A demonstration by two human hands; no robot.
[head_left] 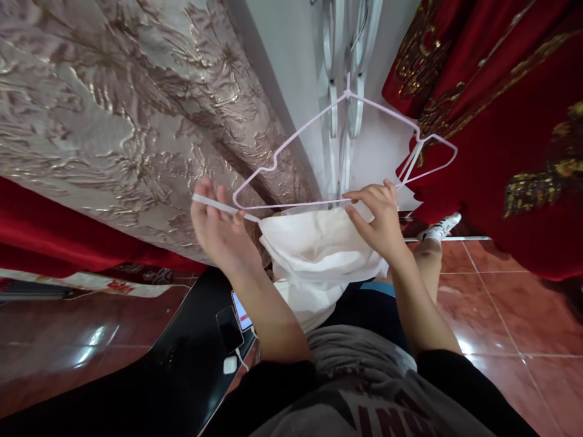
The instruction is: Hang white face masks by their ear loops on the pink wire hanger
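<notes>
A pale pink clothes hanger (310,123) hangs in front of me against the wall. Below its bottom bar droops a white garment (314,240) with thin straps, partly over my lap. One strap (411,159) runs over the hanger's right shoulder notch. My left hand (223,227) grips the other strap (212,201), drawn out to the left across its fingers, clear of the hanger's left end. At the bottom bar, my right hand (376,215) has thumb and index finger closed about the bar, close to the garment's top edge.
White metal racks (333,67) stand behind the hanger. Shiny patterned fabric (136,121) hangs left, red gold-trimmed fabric (492,121) right. On a black bench (182,352) lie a dark phone (229,329), a lit phone (242,311) and a white case (230,365). The floor (501,303) has red tiles.
</notes>
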